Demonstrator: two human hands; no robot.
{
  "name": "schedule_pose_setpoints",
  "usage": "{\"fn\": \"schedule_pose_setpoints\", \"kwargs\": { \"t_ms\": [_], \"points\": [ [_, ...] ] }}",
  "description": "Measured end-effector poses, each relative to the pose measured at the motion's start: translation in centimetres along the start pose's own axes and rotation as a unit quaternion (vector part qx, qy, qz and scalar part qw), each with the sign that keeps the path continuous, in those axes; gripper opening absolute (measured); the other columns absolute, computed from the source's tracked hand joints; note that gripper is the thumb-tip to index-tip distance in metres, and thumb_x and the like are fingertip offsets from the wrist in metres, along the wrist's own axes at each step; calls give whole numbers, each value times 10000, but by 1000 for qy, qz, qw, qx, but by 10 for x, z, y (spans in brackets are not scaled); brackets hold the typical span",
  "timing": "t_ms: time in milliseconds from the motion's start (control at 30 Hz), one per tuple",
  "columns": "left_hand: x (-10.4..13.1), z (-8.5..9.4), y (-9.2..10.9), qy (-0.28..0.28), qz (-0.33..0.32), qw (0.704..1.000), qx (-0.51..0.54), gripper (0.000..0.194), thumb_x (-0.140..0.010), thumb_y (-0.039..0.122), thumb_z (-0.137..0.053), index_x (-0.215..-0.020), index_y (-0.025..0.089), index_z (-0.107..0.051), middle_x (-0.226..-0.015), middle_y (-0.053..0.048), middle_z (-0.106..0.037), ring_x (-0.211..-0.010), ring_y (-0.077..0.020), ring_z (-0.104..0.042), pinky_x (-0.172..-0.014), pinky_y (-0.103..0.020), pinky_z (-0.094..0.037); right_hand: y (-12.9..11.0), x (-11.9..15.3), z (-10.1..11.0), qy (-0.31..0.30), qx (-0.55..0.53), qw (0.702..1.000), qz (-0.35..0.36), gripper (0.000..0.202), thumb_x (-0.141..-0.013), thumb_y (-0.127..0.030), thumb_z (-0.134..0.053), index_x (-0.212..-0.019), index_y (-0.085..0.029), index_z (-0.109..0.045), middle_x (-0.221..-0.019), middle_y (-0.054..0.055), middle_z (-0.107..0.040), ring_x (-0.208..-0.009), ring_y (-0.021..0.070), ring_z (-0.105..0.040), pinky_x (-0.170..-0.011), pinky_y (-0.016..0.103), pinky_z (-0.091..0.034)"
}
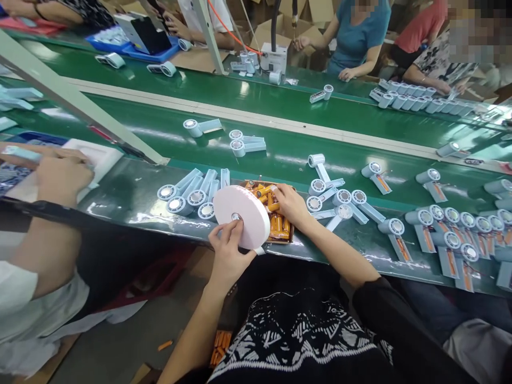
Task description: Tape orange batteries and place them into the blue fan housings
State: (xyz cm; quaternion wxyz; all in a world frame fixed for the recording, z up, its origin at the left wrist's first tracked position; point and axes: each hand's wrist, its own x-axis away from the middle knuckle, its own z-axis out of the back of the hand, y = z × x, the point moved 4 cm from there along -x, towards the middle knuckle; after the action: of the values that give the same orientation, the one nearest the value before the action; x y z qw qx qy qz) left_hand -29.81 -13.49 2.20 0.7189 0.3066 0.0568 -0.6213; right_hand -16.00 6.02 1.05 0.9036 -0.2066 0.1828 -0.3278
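My left hand (230, 248) is closed on a large roll of white tape (244, 213), fingers at its hub and thumb by the lower rim, where a short tape end sticks out. The roll stands tilted in front of an open cardboard box (291, 234) and hides part of it. Orange cylindrical batteries (279, 224) fill this box. Over it, my right hand (291, 205) has its fingers bent down around an orange battery (273, 206); the fingertips are partly hidden. Light-blue handheld fan bodies (196, 197) lie left of the roll, and more fan bodies (344, 197) lie right of my right hand.
A green conveyor belt (276, 160) runs behind the bench with scattered fan bodies. Several fans with orange batteries in their handles (452, 240) crowd the right. At left, a co-worker's hand (64, 173) is beside a white foam tray (94, 154). A metal post (80, 101) slants across the left.
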Motion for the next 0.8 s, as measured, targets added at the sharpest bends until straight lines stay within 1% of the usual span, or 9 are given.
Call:
{"fn": "schedule_pose_setpoints", "kwargs": {
  "t_ms": [67, 133, 233, 400, 533, 600, 667, 733, 800],
  "points": [
    [2, 2, 2, 3, 0, 1000, -10, 610, -776, 190, -738, -1356, 184, -551, -1266, -154, -630, -1207, -366, -453, -1075, -530, -438, 7, -2, 8, 72, -152, 985, -41, 306, -1010, -235, -589, -1292, -170, -688, -1283, 151, -697, -1208, 286, -654, -1085, 434, -529],
    [4, 6, 3, 10, -2, 1000, -28, 605, -768, 153, -731, -1349, 185, -565, -1273, -152, -641, -1218, -366, -455, -1081, -516, -427, 12, 5, 18, 126, -336, 930, -83, 371, -966, -358, -689, -1305, -207, -695, -1249, 109, -728, -1163, 266, -688, -1071, 438, -554],
    [4, 10, 2, 17, -8, 998, -54, 595, -769, 134, -741, -1343, 180, -590, -1279, -151, -660, -1217, -364, -463, -1079, -495, -421, 8, 22, 34, 120, -518, 839, -113, 510, -844, -478, -837, -1286, -256, -715, -1222, 67, -753, -1111, 249, -712, -1032, 442, -587],
    [0, 11, 3, 7, -10, 998, -58, 590, -766, 108, -737, -1339, 171, -611, -1291, -144, -675, -1214, -357, -472, -1083, -478, -421, -7, 43, 77, 135, -548, 819, -100, 498, -719, -392, -956, -1153, -282, -739, -1045, 0, -709, -954, 174, -704, -864, 321, -632],
    [-3, 10, 10, 11, -17, 998, -51, 589, -742, 81, -722, -1318, 161, -625, -1264, -137, -692, -1209, -350, -470, -1087, -469, -427, -14, 56, 86, 170, -616, 759, -124, 464, -648, -375, -1000, -903, -254, -632, -960, -29, -710, -798, 143, -726, -748, 278, -647],
    [-5, 9, 14, 12, -22, 998, -50, 576, -736, 72, -719, -1299, 158, -636, -1254, -131, -699, -1206, -350, -465, -1084, -462, -430, -19, 63, 81, 171, -608, 765, -127, 471, -656, -328, -996, -908, -253, -606, -961, -15, -751, -828, 170, -760, -781, 310, -660],
    [-6, 8, 18, 8, -27, 998, -53, 559, -741, 70, -718, -1288, 159, -646, -1253, -123, -704, -1205, -351, -462, -1078, -454, -431, -23, 70, 75, 200, -548, 803, -121, 435, -683, -313, -978, -927, -248, -624, -929, 2, -779, -822, 186, -774, -766, 314, -661],
    [-7, 8, 21, 8, -32, 998, -56, 539, -749, 73, -720, -1277, 156, -656, -1255, -121, -708, -1205, -352, -461, -1073, -451, -430, -23, 77, 71, 268, -475, 830, -115, 390, -716, -348, -954, -915, -238, -638, -848, -5, -774, -724, 171, -756, -674, 282, -641],
    [-9, 8, 24, 12, -39, 998, -56, 529, -749, 74, -726, -1269, 151, -666, -1253, -121, -714, -1204, -353, -463, -1077, -455, -423, -20, 82, 67, 340, -417, 835, -115, 357, -760, -403, -919, -889, -233, -633, -756, -26, -743, -615, 151, -712, -587, 263, -602]
  ]
}}
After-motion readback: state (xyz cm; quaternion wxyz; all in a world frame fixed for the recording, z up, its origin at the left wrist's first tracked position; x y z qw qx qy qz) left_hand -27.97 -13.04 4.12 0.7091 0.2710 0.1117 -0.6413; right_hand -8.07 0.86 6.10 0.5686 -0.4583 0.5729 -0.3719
